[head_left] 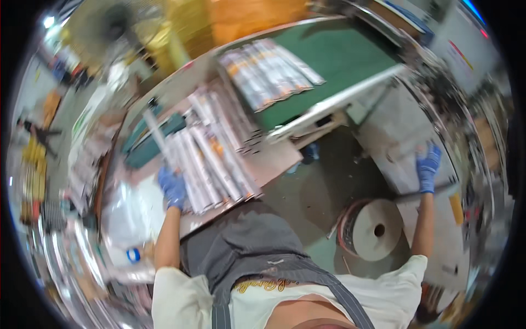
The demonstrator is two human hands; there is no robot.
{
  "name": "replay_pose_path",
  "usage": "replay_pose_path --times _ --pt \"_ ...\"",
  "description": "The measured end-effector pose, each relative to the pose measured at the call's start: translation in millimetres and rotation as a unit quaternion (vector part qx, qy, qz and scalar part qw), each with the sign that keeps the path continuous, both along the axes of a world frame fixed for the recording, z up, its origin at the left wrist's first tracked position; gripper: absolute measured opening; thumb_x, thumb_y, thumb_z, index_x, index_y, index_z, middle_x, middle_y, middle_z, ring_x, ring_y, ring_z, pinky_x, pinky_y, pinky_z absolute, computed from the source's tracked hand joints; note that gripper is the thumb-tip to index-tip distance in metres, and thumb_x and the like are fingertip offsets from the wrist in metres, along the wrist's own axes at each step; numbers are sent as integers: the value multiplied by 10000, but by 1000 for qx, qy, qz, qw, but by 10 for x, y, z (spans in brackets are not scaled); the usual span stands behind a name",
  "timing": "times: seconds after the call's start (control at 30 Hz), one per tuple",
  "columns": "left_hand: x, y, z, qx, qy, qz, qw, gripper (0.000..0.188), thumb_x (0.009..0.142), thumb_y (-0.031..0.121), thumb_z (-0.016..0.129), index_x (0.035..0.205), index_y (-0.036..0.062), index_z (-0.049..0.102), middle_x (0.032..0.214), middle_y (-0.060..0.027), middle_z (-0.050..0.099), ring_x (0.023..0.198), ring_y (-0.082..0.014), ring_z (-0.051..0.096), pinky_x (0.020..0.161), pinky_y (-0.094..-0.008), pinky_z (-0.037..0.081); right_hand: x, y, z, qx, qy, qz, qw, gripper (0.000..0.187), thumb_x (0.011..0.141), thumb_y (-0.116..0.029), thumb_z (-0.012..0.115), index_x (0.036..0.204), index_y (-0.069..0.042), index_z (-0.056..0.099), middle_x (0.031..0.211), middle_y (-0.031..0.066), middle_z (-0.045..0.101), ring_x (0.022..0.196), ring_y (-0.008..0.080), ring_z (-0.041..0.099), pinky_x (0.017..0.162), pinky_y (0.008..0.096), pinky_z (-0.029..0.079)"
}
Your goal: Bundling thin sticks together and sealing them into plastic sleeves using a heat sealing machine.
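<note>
My left hand point(172, 187), in a blue glove, is at the left side of a row of long, slim printed packs point(211, 170) on the table. One narrow pale strip point(157, 131) slants up from beside its fingers. Blur hides whether those fingers grip it. Out to the right, my right hand point(429, 166), also in a blue glove, is over a grey panel point(402, 134). Its fingers are stretched out and apart, and nothing shows in them. More slim packs point(271, 74) lie side by side on a green conveyor belt point(342, 46).
A large reel point(378, 230) with a round centre hole stands low between my arms. The conveyor's pale rail point(339, 104) crosses ahead. A teal tray point(148, 142) and a blue tape roll point(133, 255) are on the left tabletop. A fan point(118, 27) stands behind.
</note>
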State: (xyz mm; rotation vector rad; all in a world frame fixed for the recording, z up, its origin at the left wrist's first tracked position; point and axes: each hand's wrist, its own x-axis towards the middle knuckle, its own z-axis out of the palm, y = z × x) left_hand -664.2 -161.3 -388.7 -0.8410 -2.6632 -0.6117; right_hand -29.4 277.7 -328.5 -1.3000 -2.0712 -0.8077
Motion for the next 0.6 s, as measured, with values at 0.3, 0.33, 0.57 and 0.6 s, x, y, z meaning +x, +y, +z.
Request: replay_pose_path --times 0.3,0.33,0.57,0.6 --pt "40 -439 40 60 -202 72 975 767 592 581 667 1086 21 491 1150 -245 477 1034 -353 475 880 -396 396 -4750 97 630 -339 66 228 910 748 752 -540 545 1293 -54 370 1293 211 399 1189 347 386 980 407 320" --pt "42 -396 41 17 -234 79 969 891 591 654 619 1165 2 421 1195 -263 435 1092 -363 439 922 -399 365 -4990 99 633 -416 65 176 890 826 732 -604 527 1325 -65 325 1309 208 385 1206 344 373 983 411 317" --pt "-298 -8 -19 -14 -260 96 961 1194 557 800 505 1382 29 118 1386 -261 199 1294 -390 192 1030 -488 204 -5794 -1061 337 -260 -92 289 917 707 637 -476 645 1155 -32 456 1149 184 448 1069 351 414 870 458 359" --pt "-416 35 87 7 -302 105 947 1183 556 795 515 1397 94 68 1386 -272 183 1297 -397 175 1029 -488 205 -5802 -1393 446 -271 -143 296 905 696 642 -467 640 1144 -18 464 1178 200 435 1098 361 402 895 468 349"
